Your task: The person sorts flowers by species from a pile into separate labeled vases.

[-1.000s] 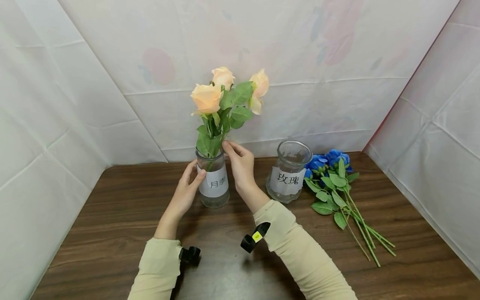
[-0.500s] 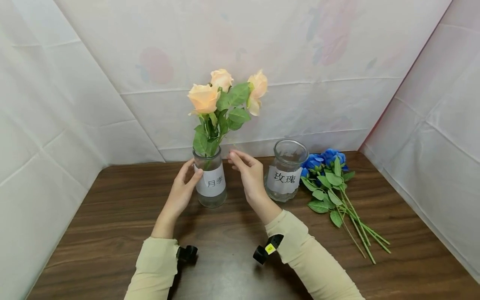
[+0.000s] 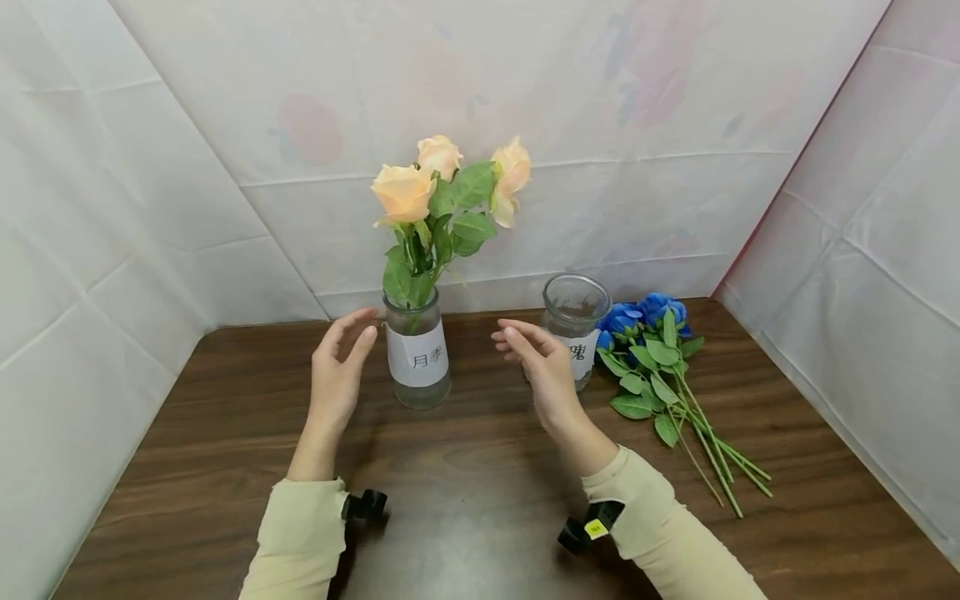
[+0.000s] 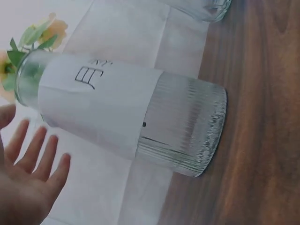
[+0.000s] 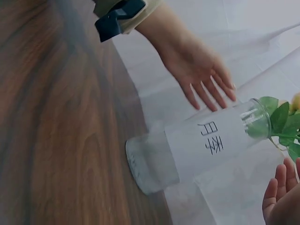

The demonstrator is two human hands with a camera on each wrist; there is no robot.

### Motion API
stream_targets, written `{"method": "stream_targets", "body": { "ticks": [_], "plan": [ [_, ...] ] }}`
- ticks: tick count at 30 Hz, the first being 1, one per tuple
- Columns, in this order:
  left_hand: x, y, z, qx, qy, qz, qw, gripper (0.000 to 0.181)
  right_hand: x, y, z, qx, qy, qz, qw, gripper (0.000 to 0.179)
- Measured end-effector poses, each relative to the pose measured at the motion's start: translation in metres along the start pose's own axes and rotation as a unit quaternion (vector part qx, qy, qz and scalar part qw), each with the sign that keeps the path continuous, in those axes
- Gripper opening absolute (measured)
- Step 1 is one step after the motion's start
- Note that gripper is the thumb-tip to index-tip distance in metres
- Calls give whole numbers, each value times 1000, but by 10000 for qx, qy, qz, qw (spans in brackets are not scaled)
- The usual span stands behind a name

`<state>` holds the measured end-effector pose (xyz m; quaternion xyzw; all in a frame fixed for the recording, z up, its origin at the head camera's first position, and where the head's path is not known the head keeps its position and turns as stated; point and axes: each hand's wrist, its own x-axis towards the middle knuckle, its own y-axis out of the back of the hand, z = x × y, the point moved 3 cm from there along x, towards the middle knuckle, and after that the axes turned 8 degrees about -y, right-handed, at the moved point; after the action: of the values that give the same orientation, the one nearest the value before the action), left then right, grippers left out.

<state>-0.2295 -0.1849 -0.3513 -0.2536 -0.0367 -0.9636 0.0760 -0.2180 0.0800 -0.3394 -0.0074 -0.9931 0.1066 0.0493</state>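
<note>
A glass vase with a white paper label stands upright near the back of the table. Several peach roses with green leaves rise out of its mouth. My left hand is just left of this vase, apart from it, fingers loosely bent and holding nothing; in the left wrist view the palm faces the glass. Between the two vases, my right hand hovers with relaxed fingers and no object in them. It partly hides the second labelled glass vase, which holds no flowers.
Blue roses with green stems lie on the table right of the second vase. The dark wood table is bounded at the back and sides by a white cloth.
My right hand has left the rose stems and moved right, in front of the second vase. My left hand has let go of the rose vase and drawn back left.
</note>
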Motion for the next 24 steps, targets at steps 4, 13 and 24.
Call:
{"method": "stream_targets", "body": {
  "ticks": [4, 13, 24],
  "plan": [
    [-6, 1, 10, -26, -331, 500, 9982, 32, -11, 19, -2, -77, 12, 20, 10000, 30],
    [-26, -12, 35, -119, -843, 183, 9962, 24, -35, 70, 0, -122, -211, 233, 9994, 33],
    [-40, -50, 41, -7, -1358, -913, 9865, 23, -56, 130, -11, -358, -158, 608, 9974, 19]
  ]
}}
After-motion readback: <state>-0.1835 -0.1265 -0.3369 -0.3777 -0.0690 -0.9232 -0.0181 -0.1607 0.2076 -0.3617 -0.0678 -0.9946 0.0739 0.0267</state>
